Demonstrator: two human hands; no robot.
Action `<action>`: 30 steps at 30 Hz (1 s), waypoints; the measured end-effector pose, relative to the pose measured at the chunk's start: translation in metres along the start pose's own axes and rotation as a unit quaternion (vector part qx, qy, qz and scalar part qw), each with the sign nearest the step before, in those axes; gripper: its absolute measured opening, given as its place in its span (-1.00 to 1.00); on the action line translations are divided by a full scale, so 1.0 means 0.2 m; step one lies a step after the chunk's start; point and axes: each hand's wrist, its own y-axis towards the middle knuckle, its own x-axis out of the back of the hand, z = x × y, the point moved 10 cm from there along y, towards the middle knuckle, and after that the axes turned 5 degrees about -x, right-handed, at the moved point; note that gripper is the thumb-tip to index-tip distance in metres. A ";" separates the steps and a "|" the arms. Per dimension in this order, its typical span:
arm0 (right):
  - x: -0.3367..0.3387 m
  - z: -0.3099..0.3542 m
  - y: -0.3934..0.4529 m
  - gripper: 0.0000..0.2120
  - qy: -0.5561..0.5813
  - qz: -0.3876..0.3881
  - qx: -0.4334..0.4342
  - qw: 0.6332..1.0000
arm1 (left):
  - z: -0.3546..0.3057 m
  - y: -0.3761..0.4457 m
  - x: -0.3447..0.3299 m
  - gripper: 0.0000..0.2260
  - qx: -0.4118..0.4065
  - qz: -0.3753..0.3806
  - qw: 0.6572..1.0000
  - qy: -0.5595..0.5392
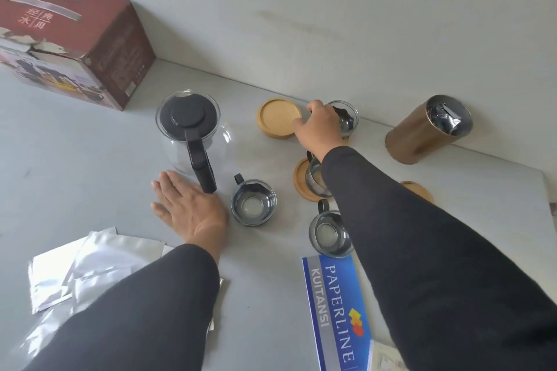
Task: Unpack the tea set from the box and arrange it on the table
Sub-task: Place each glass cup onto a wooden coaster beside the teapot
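A glass teapot (187, 126) with a black lid and handle stands mid-table. My left hand (187, 208) lies flat on the table just beside its handle, fingers straight. My right hand (319, 126) grips a glass cup (348, 117) at the back, next to a bare wooden coaster (278, 117). A second cup (315, 178) sits on a coaster (301, 182), half hidden by my right sleeve. Two more cups (253, 202) (330, 233) stand directly on the table. Another coaster (419, 190) peeks out behind my right arm.
The dark red tea set box (75, 39) stands at the back left against the wall. A gold canister (428, 129) with a foil pouch inside stands back right. Foil wrappers (90, 265) lie front left, a blue receipt book (334, 310) front centre.
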 end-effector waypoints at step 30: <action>-0.27 0.06 0.15 -0.11 -0.095 0.038 0.012 0.995 | -0.03 -0.04 0.01 -0.47 0.008 -0.001 1.000 0.020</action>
